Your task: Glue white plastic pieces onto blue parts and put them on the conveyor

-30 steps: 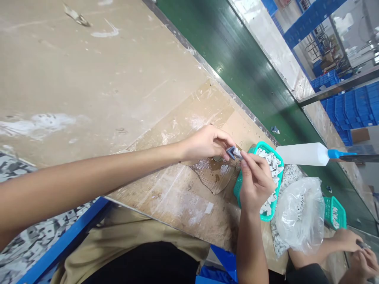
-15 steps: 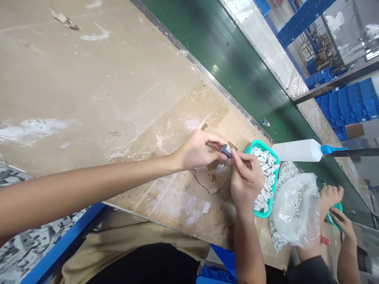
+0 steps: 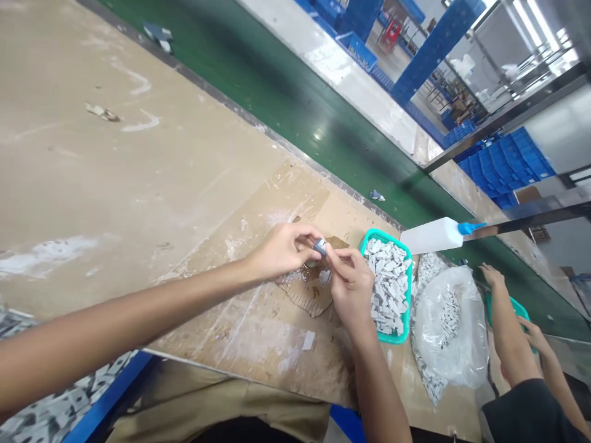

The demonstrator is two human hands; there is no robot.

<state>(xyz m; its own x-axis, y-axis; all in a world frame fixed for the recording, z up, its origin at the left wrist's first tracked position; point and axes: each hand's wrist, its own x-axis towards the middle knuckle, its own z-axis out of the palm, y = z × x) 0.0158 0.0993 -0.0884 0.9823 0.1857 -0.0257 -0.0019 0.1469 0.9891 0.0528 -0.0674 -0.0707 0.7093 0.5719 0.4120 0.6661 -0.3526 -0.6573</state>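
Note:
A small dark grey plastic part [image 3: 319,248] with a whitish piece in its face is held over the table between my two hands. My left hand [image 3: 287,251] comes from the left and pinches the part between thumb and fingers. From below right, my right hand [image 3: 351,280] presses closed thumb and fingertips against the part's right end, partly hiding it. Beneath the hands lies a torn piece of cardboard [image 3: 310,299], wet and shiny in places. Just right of my right hand stands a green basket [image 3: 408,295] full of small white pieces [image 3: 386,283].
A white squeeze bottle [image 3: 431,235] with a blue nozzle lies beyond the basket. Farther right are a clear plastic bag [image 3: 471,344] of small pieces and a co-worker's hands [image 3: 494,277]. A green conveyor belt [image 3: 277,117] runs behind the table, carrying a few parts. A blue crate [image 3: 108,400] sits lower left.
The camera view has turned, so the scene appears shifted left and slightly down. Both hands still hold the grey part, which looks turned a little. The co-worker's arm has reached forward.

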